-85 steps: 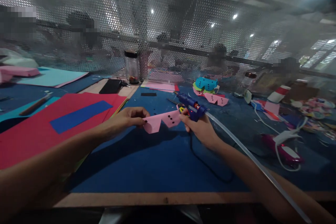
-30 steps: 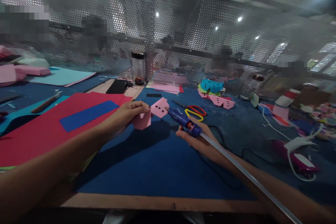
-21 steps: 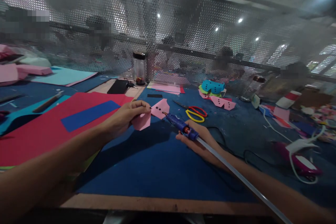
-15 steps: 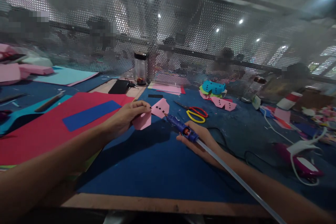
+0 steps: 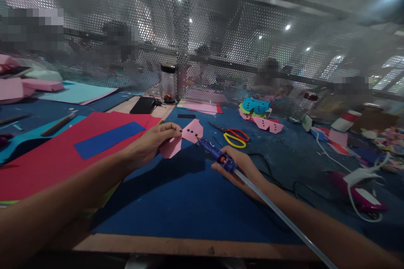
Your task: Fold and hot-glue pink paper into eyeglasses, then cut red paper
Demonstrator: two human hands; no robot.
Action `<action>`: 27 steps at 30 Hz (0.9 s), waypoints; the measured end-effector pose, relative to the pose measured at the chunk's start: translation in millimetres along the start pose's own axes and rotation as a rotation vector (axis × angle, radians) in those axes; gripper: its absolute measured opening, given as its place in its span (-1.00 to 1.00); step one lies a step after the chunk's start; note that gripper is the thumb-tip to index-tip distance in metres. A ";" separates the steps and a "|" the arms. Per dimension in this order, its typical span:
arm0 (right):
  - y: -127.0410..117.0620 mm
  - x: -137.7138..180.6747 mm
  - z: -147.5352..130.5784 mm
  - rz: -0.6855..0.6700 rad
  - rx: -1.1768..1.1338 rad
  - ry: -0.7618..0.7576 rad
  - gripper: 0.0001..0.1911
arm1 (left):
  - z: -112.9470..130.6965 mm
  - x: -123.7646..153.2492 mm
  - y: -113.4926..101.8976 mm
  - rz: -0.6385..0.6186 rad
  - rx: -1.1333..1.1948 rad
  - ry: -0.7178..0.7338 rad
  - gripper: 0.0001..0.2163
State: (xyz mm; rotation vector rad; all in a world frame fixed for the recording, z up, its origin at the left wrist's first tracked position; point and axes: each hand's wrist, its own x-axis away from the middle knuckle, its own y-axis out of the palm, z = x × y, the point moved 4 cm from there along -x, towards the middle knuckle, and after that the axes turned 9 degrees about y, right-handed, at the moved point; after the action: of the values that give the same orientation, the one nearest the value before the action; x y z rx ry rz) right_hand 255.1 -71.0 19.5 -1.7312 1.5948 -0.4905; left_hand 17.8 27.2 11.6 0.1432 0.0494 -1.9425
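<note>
Between thumb and fingers, my left hand (image 5: 158,138) pinches a folded pink paper piece (image 5: 193,130) marked with several small black squares. The paper is held above the blue table mat (image 5: 164,210). My right hand (image 5: 238,166) is wrapped round a blue glue gun (image 5: 214,151), and a long clear glue stick (image 5: 274,206) sticks out of its back end. The gun's nozzle points at the paper's right part, at or very near a black square; I cannot tell if it touches. Scissors (image 5: 235,138) with red and yellow handles lie just beyond.
Red paper sheets (image 5: 41,168) bearing a blue strip (image 5: 109,139) lie at left. Dotted pink and blue paper pieces (image 5: 256,105) sit behind the scissors. A glass jar (image 5: 168,84) stands near the perforated metal screen (image 5: 221,21). At right lies a magenta device (image 5: 362,195) with a white cord.
Both hands hold nearly the same pose, with the nozzle still by the pink paper's right part. The whole view has shifted very slightly.
</note>
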 end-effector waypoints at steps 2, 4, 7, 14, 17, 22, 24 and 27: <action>-0.3 0.5 -0.4 0.002 0.005 -0.013 -0.81 | 0.6 -0.4 -0.5 0.005 0.021 0.011 -0.80; -0.9 1.3 -1.8 0.012 0.006 -0.035 -0.83 | 1.3 -0.4 -0.8 0.014 0.041 0.014 -0.78; -1.2 2.5 -3.9 0.015 0.003 -0.062 -0.84 | 0.6 0.1 -0.7 0.021 0.065 -0.013 -0.77; 1.0 0.6 -0.1 0.028 0.030 -0.045 -0.83 | -4.0 0.2 -1.7 0.014 0.099 -0.053 -0.79; 4.3 -1.7 5.9 0.079 0.038 -0.074 -0.82 | -5.8 -0.4 -2.2 0.000 0.097 -0.059 -0.78; 10.8 -4.5 14.7 0.160 0.029 -0.122 -0.77 | -6.8 0.0 -0.5 -0.026 0.105 -0.069 -0.79; 9.9 -4.4 13.2 0.171 0.016 -0.120 -0.75 | -6.8 0.1 -0.3 -0.026 0.104 -0.068 -0.79; 5.8 -2.5 5.8 0.120 0.010 -0.097 -0.77 | -6.5 -0.8 -1.9 0.003 0.092 -0.053 -0.79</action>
State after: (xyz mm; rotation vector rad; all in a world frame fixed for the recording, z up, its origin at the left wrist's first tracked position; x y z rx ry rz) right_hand 254.8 -67.0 11.9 -1.6164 1.6129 -0.3504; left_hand 16.8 29.3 5.1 0.1524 -0.0753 -1.9449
